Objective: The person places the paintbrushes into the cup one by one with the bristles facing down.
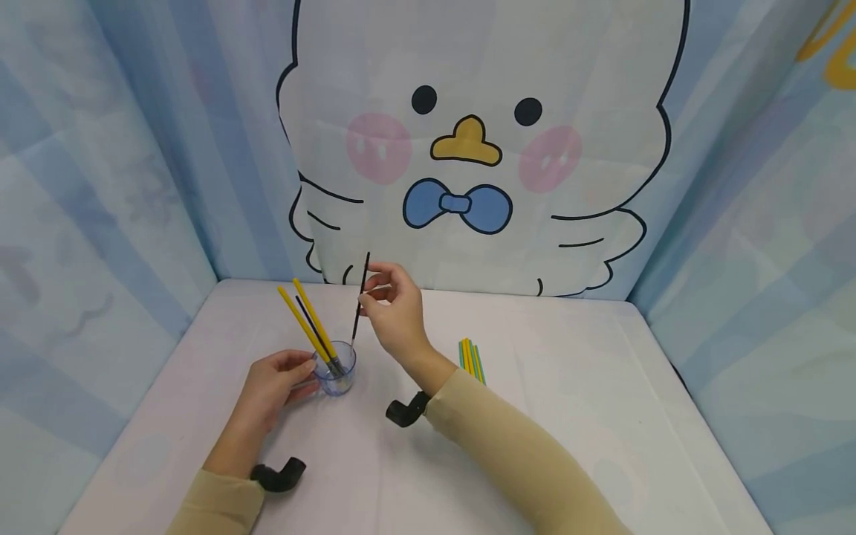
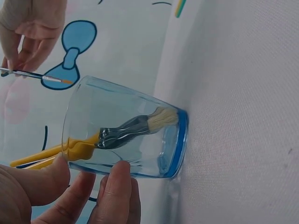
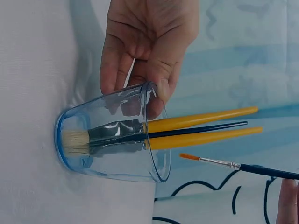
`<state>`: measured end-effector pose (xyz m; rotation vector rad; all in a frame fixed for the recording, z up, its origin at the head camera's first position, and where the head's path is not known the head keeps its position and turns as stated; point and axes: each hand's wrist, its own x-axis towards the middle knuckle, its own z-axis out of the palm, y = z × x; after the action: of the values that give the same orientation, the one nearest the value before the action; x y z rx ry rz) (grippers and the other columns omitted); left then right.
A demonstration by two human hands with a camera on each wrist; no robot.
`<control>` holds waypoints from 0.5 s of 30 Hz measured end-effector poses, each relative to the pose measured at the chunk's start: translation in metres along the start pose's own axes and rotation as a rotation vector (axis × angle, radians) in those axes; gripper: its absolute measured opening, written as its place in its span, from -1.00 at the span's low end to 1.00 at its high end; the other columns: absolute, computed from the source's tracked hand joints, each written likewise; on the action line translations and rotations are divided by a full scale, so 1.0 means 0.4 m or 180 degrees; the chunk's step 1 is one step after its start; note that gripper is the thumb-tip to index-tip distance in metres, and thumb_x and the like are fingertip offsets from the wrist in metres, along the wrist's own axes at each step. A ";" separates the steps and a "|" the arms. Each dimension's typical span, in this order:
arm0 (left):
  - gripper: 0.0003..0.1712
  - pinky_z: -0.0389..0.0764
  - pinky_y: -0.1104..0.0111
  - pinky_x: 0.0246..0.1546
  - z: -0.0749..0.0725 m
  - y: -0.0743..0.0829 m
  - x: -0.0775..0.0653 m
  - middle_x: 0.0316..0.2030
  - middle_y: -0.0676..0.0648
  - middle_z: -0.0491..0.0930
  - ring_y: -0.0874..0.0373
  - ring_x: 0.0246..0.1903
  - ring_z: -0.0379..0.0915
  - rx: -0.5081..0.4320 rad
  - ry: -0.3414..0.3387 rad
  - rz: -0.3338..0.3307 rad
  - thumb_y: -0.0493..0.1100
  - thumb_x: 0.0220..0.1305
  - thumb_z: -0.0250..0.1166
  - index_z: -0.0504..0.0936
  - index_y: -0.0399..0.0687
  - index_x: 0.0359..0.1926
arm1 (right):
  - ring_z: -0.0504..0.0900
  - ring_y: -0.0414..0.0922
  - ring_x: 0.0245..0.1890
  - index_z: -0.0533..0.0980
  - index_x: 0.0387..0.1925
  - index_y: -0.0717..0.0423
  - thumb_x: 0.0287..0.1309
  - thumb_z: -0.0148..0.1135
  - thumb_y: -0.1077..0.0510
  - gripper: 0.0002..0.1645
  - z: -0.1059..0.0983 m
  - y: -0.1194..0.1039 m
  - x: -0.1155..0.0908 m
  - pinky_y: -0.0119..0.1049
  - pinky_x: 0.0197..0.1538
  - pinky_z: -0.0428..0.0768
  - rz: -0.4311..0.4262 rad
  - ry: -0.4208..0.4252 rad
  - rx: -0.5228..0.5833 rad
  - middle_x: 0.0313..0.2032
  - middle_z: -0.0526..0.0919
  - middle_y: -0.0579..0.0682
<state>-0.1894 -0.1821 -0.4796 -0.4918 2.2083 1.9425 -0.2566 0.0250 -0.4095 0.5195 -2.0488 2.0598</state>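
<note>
A clear bluish plastic cup (image 1: 336, 385) stands upright on the white table, left of the middle. My left hand (image 1: 276, 380) holds its left side, thumb at the rim and fingers against the wall. Inside lean two yellow-handled paintbrushes (image 1: 309, 319) and a thin dark-handled one (image 3: 201, 130), bristles down. Pale bristles (image 2: 163, 119) show through the wall near the bottom. Between thumb and fingertips my right hand (image 1: 396, 310) pinches another slim dark paintbrush (image 1: 361, 293), upright and slightly tilted. Its orange tip (image 3: 189, 156) points down, just above the cup's rim.
A bundle of yellow and green sticks (image 1: 472, 359) lies to the right, partly hidden by the right sleeve (image 1: 515, 453). Behind the table hangs a printed cloth (image 1: 468, 253) with a cartoon bird; blue and white cloth (image 1: 756, 297) encloses the sides.
</note>
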 end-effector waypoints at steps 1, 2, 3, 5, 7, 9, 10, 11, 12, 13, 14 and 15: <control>-0.51 0.86 0.38 -0.09 0.001 0.000 0.000 0.15 -0.29 0.58 0.17 -0.12 0.71 0.0005 0.0010 0.0000 -0.16 0.56 0.33 0.56 -0.31 0.36 | 0.67 -0.19 -0.24 0.53 0.29 0.21 0.29 0.28 0.52 -0.44 0.005 0.002 0.002 -0.17 -0.11 0.90 0.0009 -0.0025 -0.0023 -0.13 0.60 0.13; -0.51 0.86 0.38 -0.10 0.002 0.001 0.000 0.15 -0.29 0.58 0.17 -0.12 0.71 0.0008 0.0016 0.0000 -0.16 0.56 0.34 0.56 -0.31 0.36 | 0.66 -0.19 -0.24 0.53 0.29 0.21 0.29 0.28 0.52 -0.44 0.010 0.004 0.004 -0.17 -0.12 0.90 0.0033 -0.0055 -0.0049 -0.13 0.60 0.13; -0.52 0.86 0.38 -0.10 0.003 0.001 0.000 0.15 -0.29 0.58 0.17 -0.12 0.71 0.0016 0.0026 -0.0006 -0.16 0.56 0.34 0.56 -0.30 0.36 | 0.66 -0.19 -0.24 0.53 0.30 0.20 0.30 0.28 0.51 -0.44 0.015 0.008 0.005 -0.17 -0.12 0.89 0.0063 -0.0093 -0.0085 -0.13 0.60 0.12; -0.52 0.86 0.39 -0.11 0.006 0.002 0.000 0.14 -0.28 0.59 0.17 -0.12 0.71 0.0033 0.0033 -0.0007 -0.16 0.56 0.33 0.56 -0.30 0.36 | 0.66 -0.18 -0.25 0.55 0.29 0.15 0.32 0.29 0.50 -0.45 0.021 0.018 0.007 -0.19 -0.11 0.89 0.0131 -0.0155 -0.0150 -0.14 0.61 0.10; -0.53 0.86 0.39 -0.11 0.008 0.003 0.000 0.13 -0.27 0.59 0.17 -0.13 0.70 0.0042 0.0032 -0.0005 -0.18 0.56 0.33 0.57 -0.30 0.36 | 0.66 -0.18 -0.25 0.57 0.28 0.10 0.33 0.30 0.48 -0.46 0.026 0.030 0.010 -0.20 -0.11 0.89 0.0199 -0.0202 -0.0226 -0.15 0.61 0.09; -0.53 0.85 0.40 -0.11 0.009 0.004 0.000 0.12 -0.27 0.60 0.17 -0.13 0.70 0.0056 0.0022 0.0011 -0.18 0.56 0.32 0.57 -0.30 0.36 | 0.66 -0.17 -0.26 0.59 0.27 0.05 0.33 0.31 0.47 -0.46 0.032 0.044 0.011 -0.23 -0.13 0.88 0.0252 -0.0238 -0.0309 -0.15 0.62 0.07; -0.53 0.85 0.40 -0.11 0.009 0.004 0.000 0.12 -0.27 0.60 0.16 -0.13 0.70 0.0055 0.0011 0.0024 -0.17 0.56 0.32 0.56 -0.31 0.36 | 0.66 -0.17 -0.26 0.60 0.26 0.03 0.33 0.31 0.46 -0.46 0.035 0.050 0.012 -0.25 -0.14 0.88 0.0277 -0.0255 -0.0355 -0.16 0.63 0.06; -0.52 0.85 0.40 -0.11 0.008 0.004 0.001 0.12 -0.27 0.60 0.17 -0.12 0.70 0.0059 0.0005 0.0035 -0.17 0.56 0.33 0.56 -0.31 0.36 | 0.66 -0.18 -0.27 0.60 0.26 0.01 0.34 0.32 0.45 -0.46 0.037 0.056 0.012 -0.27 -0.15 0.87 0.0308 -0.0277 -0.0402 -0.16 0.63 0.05; -0.52 0.86 0.39 -0.11 0.008 0.004 0.000 0.13 -0.28 0.60 0.17 -0.12 0.70 0.0052 0.0002 0.0039 -0.16 0.56 0.33 0.56 -0.32 0.36 | 0.67 -0.18 -0.27 0.60 0.26 -0.01 0.34 0.32 0.44 -0.46 0.040 0.061 0.011 -0.28 -0.15 0.87 0.0336 -0.0303 -0.0438 -0.16 0.63 0.04; -0.51 0.86 0.39 -0.11 0.008 0.003 0.000 0.14 -0.28 0.60 0.17 -0.12 0.70 0.0055 0.0002 0.0033 -0.16 0.56 0.33 0.55 -0.31 0.36 | 0.67 -0.18 -0.27 0.60 0.26 -0.02 0.35 0.33 0.43 -0.46 0.043 0.066 0.011 -0.31 -0.17 0.86 0.0367 -0.0331 -0.0471 -0.16 0.64 0.03; -0.51 0.86 0.39 -0.11 0.008 0.002 -0.001 0.15 -0.28 0.60 0.17 -0.12 0.70 0.0055 0.0000 0.0024 -0.16 0.56 0.33 0.55 -0.31 0.37 | 0.67 -0.19 -0.26 0.61 0.27 -0.04 0.36 0.33 0.42 -0.47 0.045 0.071 0.009 -0.32 -0.17 0.85 0.0405 -0.0362 -0.0507 -0.16 0.64 0.01; -0.51 0.86 0.39 -0.10 0.007 0.001 -0.001 0.15 -0.29 0.60 0.18 -0.13 0.70 0.0051 -0.0005 0.0018 -0.16 0.56 0.33 0.54 -0.32 0.37 | 0.68 -0.19 -0.26 0.61 0.27 -0.06 0.36 0.33 0.41 -0.47 0.047 0.075 0.007 -0.34 -0.17 0.85 0.0442 -0.0395 -0.0536 -0.16 0.64 0.00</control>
<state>-0.1894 -0.1792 -0.4794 -0.4823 2.2249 1.9258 -0.2684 0.0051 -0.4365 0.5001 -2.3669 1.9473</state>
